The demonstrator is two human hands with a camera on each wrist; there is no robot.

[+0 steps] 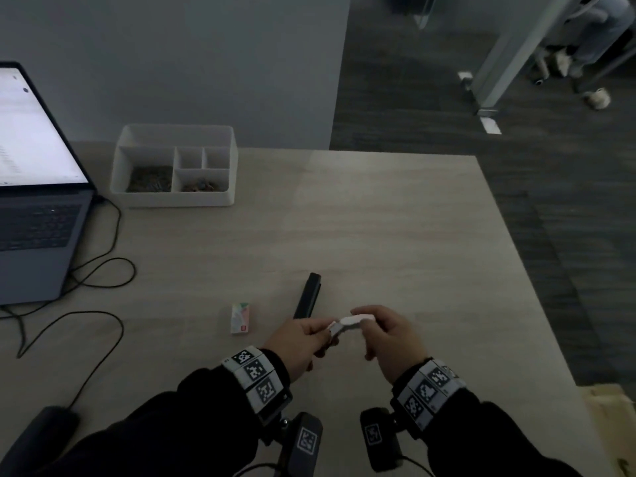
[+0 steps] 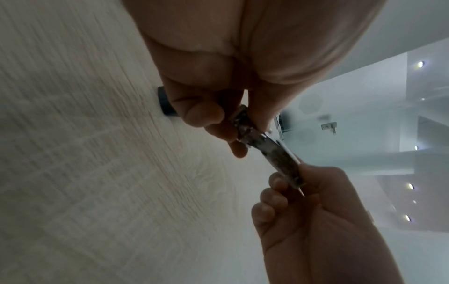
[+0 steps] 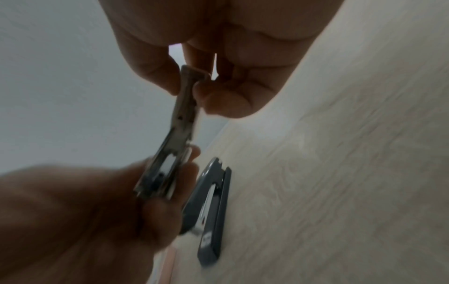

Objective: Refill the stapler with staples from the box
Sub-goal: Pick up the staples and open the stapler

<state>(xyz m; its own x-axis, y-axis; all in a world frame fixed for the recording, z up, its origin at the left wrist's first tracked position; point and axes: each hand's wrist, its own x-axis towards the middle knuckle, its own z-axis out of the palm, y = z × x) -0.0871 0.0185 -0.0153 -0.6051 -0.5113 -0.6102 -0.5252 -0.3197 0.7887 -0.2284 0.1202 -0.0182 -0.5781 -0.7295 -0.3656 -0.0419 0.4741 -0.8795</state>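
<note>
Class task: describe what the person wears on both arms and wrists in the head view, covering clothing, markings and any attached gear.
Both arms wear dark sleeves. Each wrist carries a pale band of square black-and-white markers, left wrist band and right wrist band. Below each hangs a black camera unit bearing its own marker. Left hand and right hand are bare.

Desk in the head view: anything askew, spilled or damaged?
Nothing spilled or visibly damaged. The stapler lies on the desk, the staple box beside it. Both hands, left hand and right hand, hold a metal strip. The laptop's cable loops loosely.
</note>
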